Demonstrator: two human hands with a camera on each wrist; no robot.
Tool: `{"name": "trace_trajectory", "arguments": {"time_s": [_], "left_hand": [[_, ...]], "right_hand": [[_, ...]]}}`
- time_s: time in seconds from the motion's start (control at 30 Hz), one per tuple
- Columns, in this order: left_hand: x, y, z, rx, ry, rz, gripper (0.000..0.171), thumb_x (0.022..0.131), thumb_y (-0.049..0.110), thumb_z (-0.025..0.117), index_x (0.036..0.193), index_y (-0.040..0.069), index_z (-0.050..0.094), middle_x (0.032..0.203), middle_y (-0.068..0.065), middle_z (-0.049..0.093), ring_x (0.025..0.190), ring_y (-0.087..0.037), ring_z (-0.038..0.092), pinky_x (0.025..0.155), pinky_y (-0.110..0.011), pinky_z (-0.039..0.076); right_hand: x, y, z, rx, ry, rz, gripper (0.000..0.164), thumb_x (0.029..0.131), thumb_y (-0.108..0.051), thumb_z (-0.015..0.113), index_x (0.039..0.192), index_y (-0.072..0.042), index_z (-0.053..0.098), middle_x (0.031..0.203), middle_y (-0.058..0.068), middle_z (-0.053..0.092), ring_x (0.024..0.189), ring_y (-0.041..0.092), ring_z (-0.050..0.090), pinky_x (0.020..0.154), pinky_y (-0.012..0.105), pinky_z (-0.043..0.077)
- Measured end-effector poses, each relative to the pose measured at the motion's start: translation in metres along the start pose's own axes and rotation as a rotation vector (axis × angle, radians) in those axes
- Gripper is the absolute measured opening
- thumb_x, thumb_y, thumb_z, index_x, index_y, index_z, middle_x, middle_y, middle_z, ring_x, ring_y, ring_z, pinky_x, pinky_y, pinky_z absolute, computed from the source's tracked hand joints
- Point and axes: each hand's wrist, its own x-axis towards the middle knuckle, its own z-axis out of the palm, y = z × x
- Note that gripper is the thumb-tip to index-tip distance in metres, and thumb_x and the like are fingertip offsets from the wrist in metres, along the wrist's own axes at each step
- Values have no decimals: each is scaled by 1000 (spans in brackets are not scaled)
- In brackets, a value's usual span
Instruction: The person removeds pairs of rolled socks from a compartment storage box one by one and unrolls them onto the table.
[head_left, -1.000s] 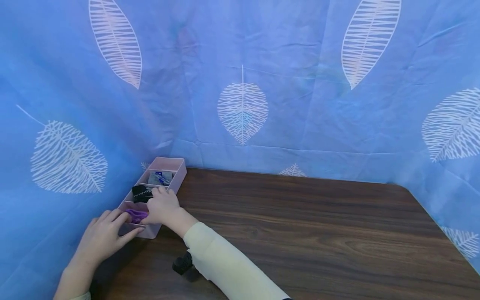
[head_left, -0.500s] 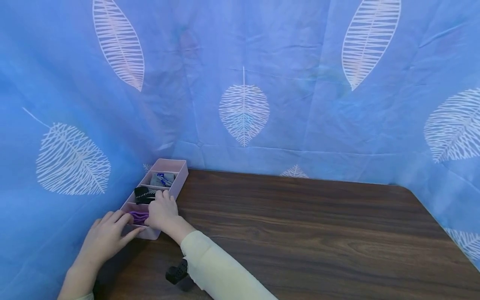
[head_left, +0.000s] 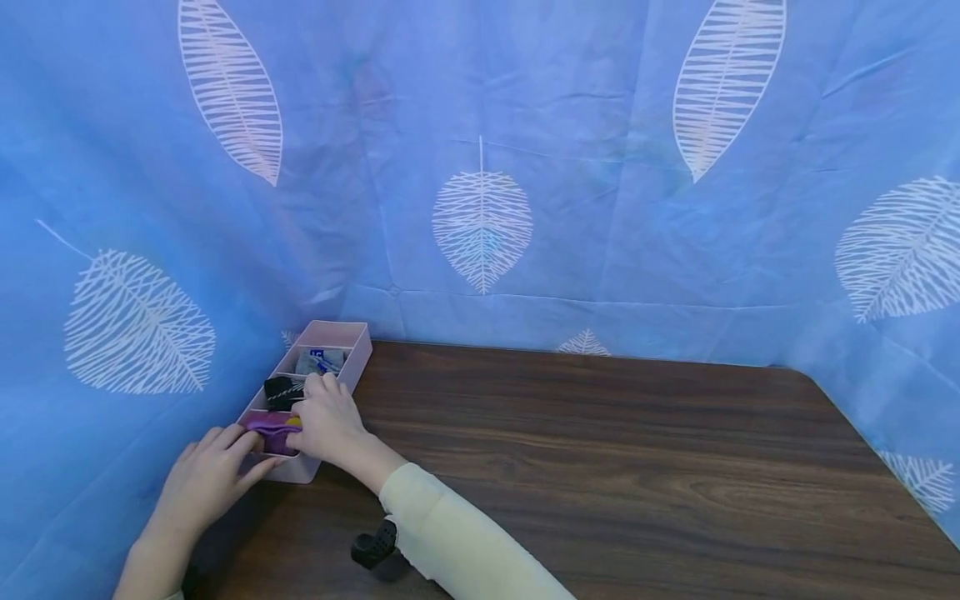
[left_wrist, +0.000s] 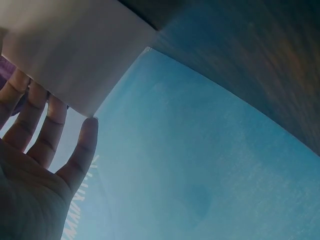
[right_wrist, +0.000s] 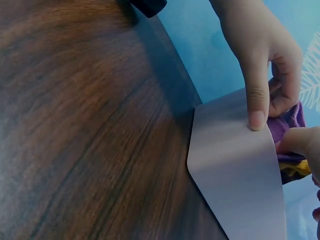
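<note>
A pink divided box (head_left: 294, 472) stands at the left end of the table. In its nearest compartment lies a folded purple sock (head_left: 268, 439) with a yellow patch. My left hand (head_left: 202, 479) grips the box's near end: in the right wrist view its thumb (right_wrist: 257, 117) lies on the outer wall, the other fingers bent over the rim beside the sock. From the right, my right hand (head_left: 333, 425) pinches the sock's edge, its thumb down inside the compartment. Its other fingers, partly hidden, reach over a black folded sock (head_left: 281, 393) in the compartment behind.
Farther back in the box is a grey folded sock (head_left: 321, 362) with blue marks. A blue leaf-patterned cloth (head_left: 480, 250) hangs behind and left of the dark wooden table (head_left: 600, 450). A black device (head_left: 373, 546) sits under my right sleeve.
The purple sock, bunched into narrow folds before, is now spread wider and flatter across its compartment. Its yellow patch has come into sight by my right thumb. Both hands stay at the box.
</note>
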Motion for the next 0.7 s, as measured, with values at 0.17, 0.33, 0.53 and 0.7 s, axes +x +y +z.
{"name": "trace_trajectory", "arguments": {"time_s": [0.17,0.33,0.53,0.7], "left_hand": [[0,0,0,-6,2,-5,37,63,32,89,82,12,65,76,-5,58,69,-22,49,57,-40,45],[-2,0,-2,-9,12,-6,37,61,30,90,82,11,66,76,-5,58,68,-21,48,56,-38,44],[0,-1,-2,-20,19,12,38,60,30,91,83,12,66,75,-4,59,66,-19,48,53,-34,41],[0,-1,-2,-25,24,14,36,60,31,91,80,12,67,76,-7,64,66,-21,49,53,-35,43]], "right_hand": [[-3,0,-1,22,29,-16,33,85,-58,64,106,-35,73,104,-9,46,96,9,35,75,18,32],[-5,0,-5,33,44,-34,30,86,-56,64,105,-34,73,102,-9,44,94,8,34,73,18,30],[-7,6,-17,28,90,-42,30,87,-54,64,105,-32,73,99,-9,44,91,8,34,72,18,29],[-16,12,-27,58,133,-51,31,87,-53,65,108,-32,74,96,-9,42,89,8,32,71,17,27]]}}
